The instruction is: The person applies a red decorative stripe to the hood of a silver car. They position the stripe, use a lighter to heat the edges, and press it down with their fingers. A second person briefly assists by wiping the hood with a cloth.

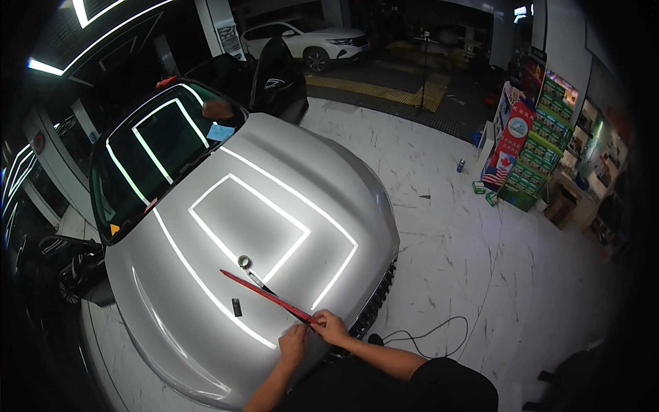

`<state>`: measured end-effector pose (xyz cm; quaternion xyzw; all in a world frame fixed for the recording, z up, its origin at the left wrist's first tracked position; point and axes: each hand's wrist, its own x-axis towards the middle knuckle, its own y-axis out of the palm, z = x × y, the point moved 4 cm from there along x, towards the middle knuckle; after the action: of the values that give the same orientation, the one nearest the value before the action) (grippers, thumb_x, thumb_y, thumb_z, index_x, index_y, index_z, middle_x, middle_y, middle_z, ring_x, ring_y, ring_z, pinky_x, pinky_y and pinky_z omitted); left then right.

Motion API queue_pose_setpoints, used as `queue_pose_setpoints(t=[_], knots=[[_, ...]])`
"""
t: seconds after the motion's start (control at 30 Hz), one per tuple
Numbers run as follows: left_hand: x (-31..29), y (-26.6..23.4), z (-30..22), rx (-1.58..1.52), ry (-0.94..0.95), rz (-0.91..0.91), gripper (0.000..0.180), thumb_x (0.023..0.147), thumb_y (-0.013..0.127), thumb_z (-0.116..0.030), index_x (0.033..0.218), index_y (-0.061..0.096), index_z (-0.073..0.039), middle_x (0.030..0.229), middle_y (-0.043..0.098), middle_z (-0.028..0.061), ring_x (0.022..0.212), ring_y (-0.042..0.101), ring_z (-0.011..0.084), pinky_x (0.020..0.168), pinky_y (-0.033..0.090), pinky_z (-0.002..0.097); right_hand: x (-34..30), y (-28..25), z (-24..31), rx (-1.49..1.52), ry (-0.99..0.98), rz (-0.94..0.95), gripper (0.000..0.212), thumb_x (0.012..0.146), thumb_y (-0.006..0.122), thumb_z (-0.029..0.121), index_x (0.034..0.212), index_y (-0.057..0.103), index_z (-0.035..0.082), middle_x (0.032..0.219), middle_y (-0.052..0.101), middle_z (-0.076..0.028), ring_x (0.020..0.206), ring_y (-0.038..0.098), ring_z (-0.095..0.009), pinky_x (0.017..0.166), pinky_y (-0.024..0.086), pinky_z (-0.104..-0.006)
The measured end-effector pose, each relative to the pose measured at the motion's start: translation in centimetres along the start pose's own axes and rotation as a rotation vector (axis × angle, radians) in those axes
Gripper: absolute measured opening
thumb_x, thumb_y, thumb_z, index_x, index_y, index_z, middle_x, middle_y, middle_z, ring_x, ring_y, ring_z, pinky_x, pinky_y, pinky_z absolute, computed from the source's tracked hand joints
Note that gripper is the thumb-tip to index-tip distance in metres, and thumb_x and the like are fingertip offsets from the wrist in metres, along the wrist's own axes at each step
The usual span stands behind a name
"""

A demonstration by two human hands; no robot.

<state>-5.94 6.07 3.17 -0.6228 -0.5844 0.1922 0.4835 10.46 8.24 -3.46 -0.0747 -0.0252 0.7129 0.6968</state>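
A long, narrow red strip with a dark edge [264,293] lies slantwise over the silver car hood [171,275]. My right hand [332,327] pinches its near end. Close beside it, my left hand [294,345] is closed with its fingertips together; what they hold, if anything, is too small to make out. By the strip's far part stands a small roll of tape [245,261], and a slim grey-and-black tool [258,280] lies partly against the strip. To the left, a small black rectangular piece [237,307] rests on the hood.
A light blue sheet [220,132] lies by the windshield [154,141]. An open car door [278,79] juts out beyond. A black cable [429,336] curls over the white marbled floor. Green boxes [532,161] are stacked on a display at right; a white car [305,41] stands behind.
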Motion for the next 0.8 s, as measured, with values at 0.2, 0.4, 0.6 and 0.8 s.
queue_pose_setpoints(t=[0.2, 0.4, 0.6, 0.8], knots=[[-1.3, 4.4, 3.9, -0.371, -0.458, 0.108, 0.018, 0.106, 0.073, -0.023, 0.103, 0.078, -0.006, 0.086, 0.074, 0.0099, 0.072, 0.072, 0.0244, 0.064, 0.055, 0.0402, -0.2, -0.2, 0.5, -0.046, 0.001, 0.007, 0.033, 0.099, 0.083, 0.013, 0.125, 0.067, 0.0, 0.098, 0.085, -0.01, 0.081, 0.079, -0.016, 0.075, 0.061, -0.0315], [-2.4, 7.8, 6.8, -1.235, -1.157, 0.34, 0.017, 0.108, 0.071, -0.022, 0.103, 0.077, -0.007, 0.09, 0.077, 0.0026, 0.068, 0.066, 0.0137, 0.061, 0.051, 0.0301, -0.3, -0.3, 1.3, -0.031, -0.035, -0.017, 0.031, 0.1, 0.081, 0.011, 0.125, 0.067, 0.0, 0.096, 0.084, -0.01, 0.083, 0.078, -0.015, 0.076, 0.061, -0.0316], [-1.2, 2.9, 1.4, -0.524, -0.678, 0.061, 0.015, 0.103, 0.075, -0.02, 0.111, 0.076, -0.007, 0.099, 0.08, 0.0069, 0.079, 0.075, 0.0236, 0.066, 0.056, 0.0365, -0.5, -0.4, 0.8, 0.009, -0.036, -0.023, 0.03, 0.1, 0.082, 0.01, 0.124, 0.066, 0.0, 0.092, 0.083, -0.009, 0.082, 0.077, -0.013, 0.073, 0.06, -0.0295], [-0.3, -0.2, -1.6, -0.01, -0.149, -0.056, 0.013, 0.097, 0.079, -0.019, 0.104, 0.078, -0.008, 0.1, 0.078, 0.0123, 0.086, 0.075, 0.0383, 0.075, 0.059, 0.0496, -0.5, 0.0, 0.8, 0.043, -0.022, -0.012, 0.029, 0.1, 0.082, 0.01, 0.121, 0.067, -0.001, 0.089, 0.082, -0.008, 0.078, 0.076, -0.012, 0.071, 0.059, -0.0299]])
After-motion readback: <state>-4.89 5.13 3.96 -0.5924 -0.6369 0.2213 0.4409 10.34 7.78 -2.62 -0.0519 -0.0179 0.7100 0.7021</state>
